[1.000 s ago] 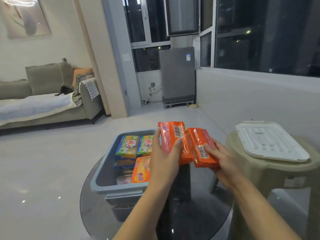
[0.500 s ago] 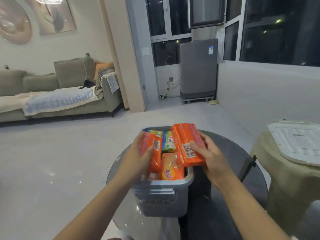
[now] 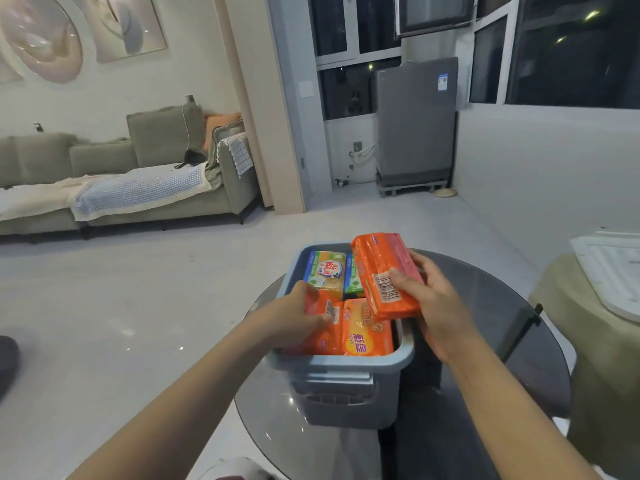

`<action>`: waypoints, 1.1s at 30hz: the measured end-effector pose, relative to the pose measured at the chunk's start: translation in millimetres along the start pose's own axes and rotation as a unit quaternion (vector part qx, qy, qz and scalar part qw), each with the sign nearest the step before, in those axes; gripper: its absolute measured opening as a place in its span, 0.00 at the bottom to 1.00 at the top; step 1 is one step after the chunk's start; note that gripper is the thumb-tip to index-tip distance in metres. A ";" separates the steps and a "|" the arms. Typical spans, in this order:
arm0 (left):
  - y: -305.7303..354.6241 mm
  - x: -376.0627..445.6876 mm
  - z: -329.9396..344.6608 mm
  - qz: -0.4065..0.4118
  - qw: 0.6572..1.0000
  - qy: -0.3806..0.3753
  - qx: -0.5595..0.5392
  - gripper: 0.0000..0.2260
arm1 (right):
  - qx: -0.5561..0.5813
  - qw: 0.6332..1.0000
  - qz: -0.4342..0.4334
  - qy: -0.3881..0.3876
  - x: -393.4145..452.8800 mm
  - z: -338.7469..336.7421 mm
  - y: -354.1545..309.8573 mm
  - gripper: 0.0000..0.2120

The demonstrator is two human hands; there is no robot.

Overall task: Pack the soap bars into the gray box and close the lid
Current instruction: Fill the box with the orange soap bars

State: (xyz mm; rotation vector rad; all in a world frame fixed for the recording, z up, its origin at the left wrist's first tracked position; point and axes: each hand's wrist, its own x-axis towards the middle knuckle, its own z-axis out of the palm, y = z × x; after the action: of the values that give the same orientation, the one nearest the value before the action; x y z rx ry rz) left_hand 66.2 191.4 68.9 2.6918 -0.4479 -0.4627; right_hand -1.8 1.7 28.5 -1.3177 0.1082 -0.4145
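Pale glossy floor (image 3: 104, 306), grey sofa (image 3: 121, 181), dark windows (image 3: 571, 46), possibly a washing machine (image 3: 415, 123)

My left hand (image 3: 298, 315) and right hand (image 3: 431, 306), both bare, no rings or watch showing; my forearms bare to the frame's edge, no sleeve in view; short nails on my fingers (image 3: 398, 274)

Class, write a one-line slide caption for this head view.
Left hand sets one orange soap pack into gray box.
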 end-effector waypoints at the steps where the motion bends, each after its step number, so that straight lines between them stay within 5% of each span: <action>1: 1.7 1.8 -0.2 -0.011 1.000 -0.018 0.016 0.27 | 0.002 1.000 0.002 0.001 -0.2 0.0 -0.1 0.32; 13: 3.9 12.8 15.2 -0.035 0.997 -0.044 0.052 0.24 | -0.021 1.000 0.002 0.000 -2.8 0.6 0.4 0.25; 20: 1.9 1.9 13.3 0.013 0.995 -0.002 -0.097 0.17 | -0.072 0.997 -0.018 -0.006 -7.0 7.8 -2.5 0.24; 26: 1.0 -8.4 9.8 0.085 0.893 0.087 -0.434 0.10 | -0.174 0.984 -0.028 -0.032 -11.3 26.2 -7.3 0.19; 33: -9.9 -12.0 4.8 0.142 0.866 0.148 -0.457 0.06 | -0.195 0.979 0.019 -0.053 -8.8 54.4 -4.1 0.15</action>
State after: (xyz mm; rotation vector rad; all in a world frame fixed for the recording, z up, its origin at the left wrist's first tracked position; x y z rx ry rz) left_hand 56.1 203.1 63.7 1.6939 -0.3896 -0.1073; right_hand 5.9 53.9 45.0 -1.7184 0.1298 -0.2967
